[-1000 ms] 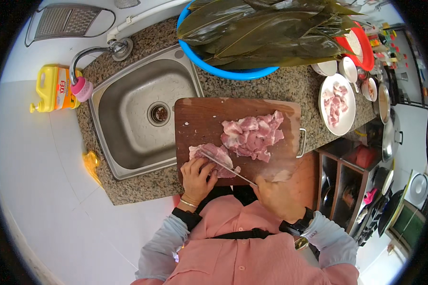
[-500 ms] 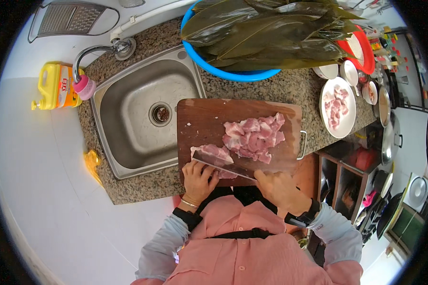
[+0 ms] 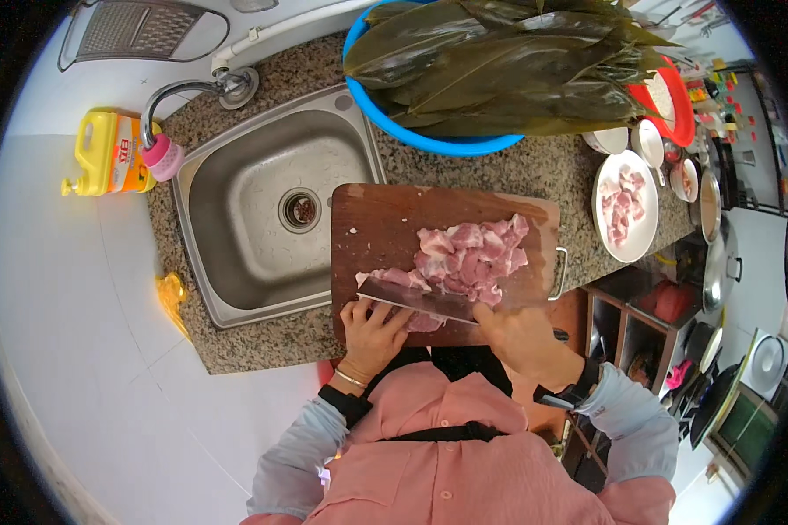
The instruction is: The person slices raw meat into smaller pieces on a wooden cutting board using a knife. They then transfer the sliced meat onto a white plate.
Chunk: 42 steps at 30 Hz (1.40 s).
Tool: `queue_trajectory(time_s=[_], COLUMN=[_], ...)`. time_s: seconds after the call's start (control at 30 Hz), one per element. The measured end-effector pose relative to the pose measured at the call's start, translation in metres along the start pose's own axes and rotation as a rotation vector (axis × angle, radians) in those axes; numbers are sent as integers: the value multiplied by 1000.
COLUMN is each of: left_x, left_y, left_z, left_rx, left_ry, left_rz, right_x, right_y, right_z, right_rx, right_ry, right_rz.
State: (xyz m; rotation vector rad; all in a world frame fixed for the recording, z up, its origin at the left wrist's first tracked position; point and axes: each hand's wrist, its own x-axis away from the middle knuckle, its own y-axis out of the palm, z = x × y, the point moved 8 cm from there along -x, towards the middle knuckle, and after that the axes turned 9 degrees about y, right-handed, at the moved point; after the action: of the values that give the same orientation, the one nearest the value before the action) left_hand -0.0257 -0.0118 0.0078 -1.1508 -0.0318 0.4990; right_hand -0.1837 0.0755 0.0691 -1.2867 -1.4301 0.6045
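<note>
A wooden cutting board (image 3: 372,223) overlaps the sink's right edge. My right hand (image 3: 527,346) is closed round the handle of a broad kitchen knife (image 3: 433,303). Its blade slants across the near part of the board, with a strip of raw meat (image 3: 396,278) showing along its far side. My left hand (image 3: 373,337) presses bent fingers onto the meat on the blade's near side, right beside the steel; most of that meat is hidden. Beyond the blade lies a heap of cut raw meat chunks (image 3: 473,249).
Left of the board is a steel sink (image 3: 203,201) under a faucet (image 3: 179,87). A blue basin (image 3: 394,129) piled with long green leaves (image 3: 508,66) stands behind. To the right are a white plate (image 3: 626,249) with meat pieces, small bowls and a red basin (image 3: 685,122). A yellow jug (image 3: 96,144) stands left.
The blade's broad face shows more now and covers more of the strip of meat. My right hand has shifted slightly right. My left hand stays by the blade, and the whole view has shifted a little.
</note>
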Motion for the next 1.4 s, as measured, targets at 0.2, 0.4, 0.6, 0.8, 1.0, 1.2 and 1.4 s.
queue_trajectory(time_s=[0.2,0.4,0.6,0.8,1.0,1.2,1.4], left_x=[2,3,8,0,-2,-2,9], left_y=[8,11,17,7,4,-1,-43], left_z=[0,-1,-1,1,1,1,-5], left_rx=[-56,-52,-51,-8,-10,46,103], left_ry=[6,1,8,25,14,-13,-197], left_rz=[-43,-55,-64,-20,12,21,278], right_x=[-11,-16,-27,-65,-16,19,15], right_y=[6,5,15,19,25,28,14], right_z=[4,1,-15,-54,-14,21,49], right_rx=[44,110,50,-60,-11,48,-174], right_ry=[-29,-31,-11,-37,86,156,398], right_rz=[-16,-10,-16,115,83,105,168])
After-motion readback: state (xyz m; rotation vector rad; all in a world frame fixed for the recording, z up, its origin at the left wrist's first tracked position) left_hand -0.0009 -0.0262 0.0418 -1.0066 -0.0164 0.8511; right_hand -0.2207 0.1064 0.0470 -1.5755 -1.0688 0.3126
